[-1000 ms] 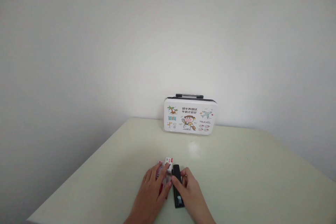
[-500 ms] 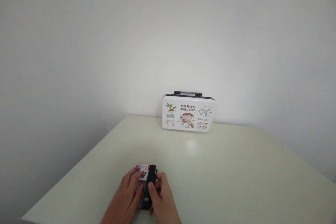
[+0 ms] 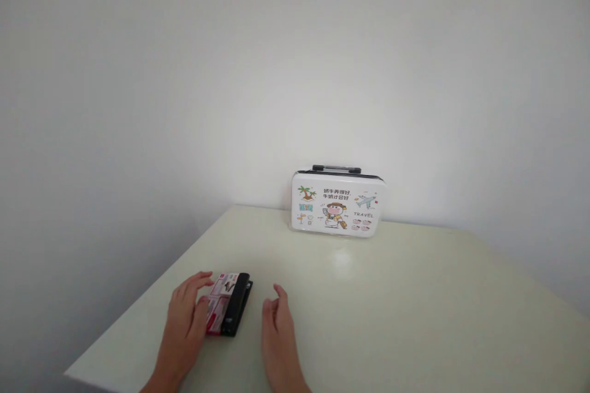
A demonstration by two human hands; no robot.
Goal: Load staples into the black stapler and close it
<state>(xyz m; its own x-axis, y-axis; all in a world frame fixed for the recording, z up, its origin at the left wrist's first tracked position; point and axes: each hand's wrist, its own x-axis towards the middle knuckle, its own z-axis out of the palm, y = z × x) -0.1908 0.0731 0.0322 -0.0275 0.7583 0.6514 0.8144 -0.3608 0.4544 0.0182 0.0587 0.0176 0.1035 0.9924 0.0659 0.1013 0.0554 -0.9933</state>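
Black stapler (image 3: 236, 305) lies on the table (image 3: 391, 313), near left, small boxes (image 3: 216, 305) against its left side. Left hand (image 3: 182, 313): fingers loosely bent at the boxes' outer edge, gripping nothing; contact unclear. Right hand (image 3: 278, 331): apart from stapler, fingers half curled, holding nothing. Case (image 3: 338, 204) stands behind.

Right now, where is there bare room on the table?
The widest bare stretch of table lies right of the right hand; another runs between the white case and the black stapler. It's crowded where the left hand, packs and stapler cluster.
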